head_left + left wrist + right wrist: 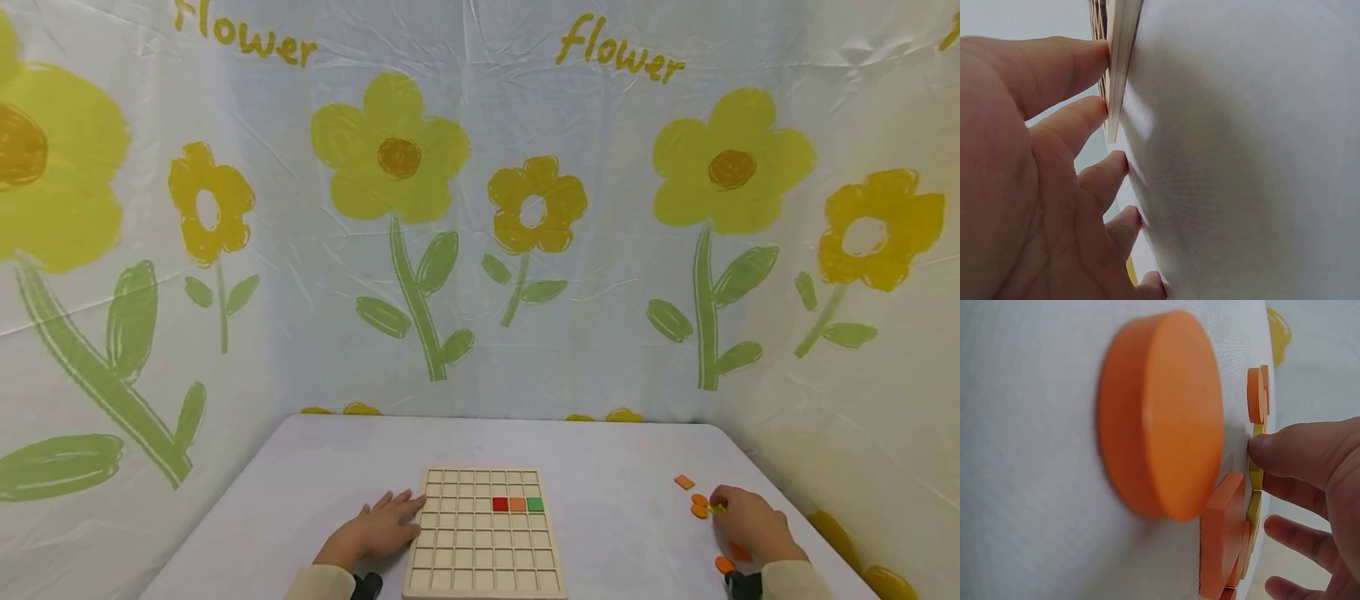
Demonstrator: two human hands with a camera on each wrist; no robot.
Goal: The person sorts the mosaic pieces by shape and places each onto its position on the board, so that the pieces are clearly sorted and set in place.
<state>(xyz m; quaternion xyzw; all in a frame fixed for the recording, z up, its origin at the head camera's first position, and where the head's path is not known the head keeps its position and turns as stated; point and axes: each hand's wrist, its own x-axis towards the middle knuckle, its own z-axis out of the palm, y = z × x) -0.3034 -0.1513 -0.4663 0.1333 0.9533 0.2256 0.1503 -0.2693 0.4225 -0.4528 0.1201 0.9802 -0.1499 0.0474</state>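
At nine o'clock of the grid board [467, 540], left hand [377, 531] spread, touching edge; at three, right hand [752, 525] pinches yellow piece [1257, 479].

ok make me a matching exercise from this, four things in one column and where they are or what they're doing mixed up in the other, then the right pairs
Column one
1. red tile
2. green tile
3. left hand
4. right hand

Column two
A. pinching a yellow piece
B. just right of the orange tile in the head view
C. touching the edge of the board
D. just left of the orange tile in the head view

Right pairs: 1-D, 2-B, 3-C, 4-A
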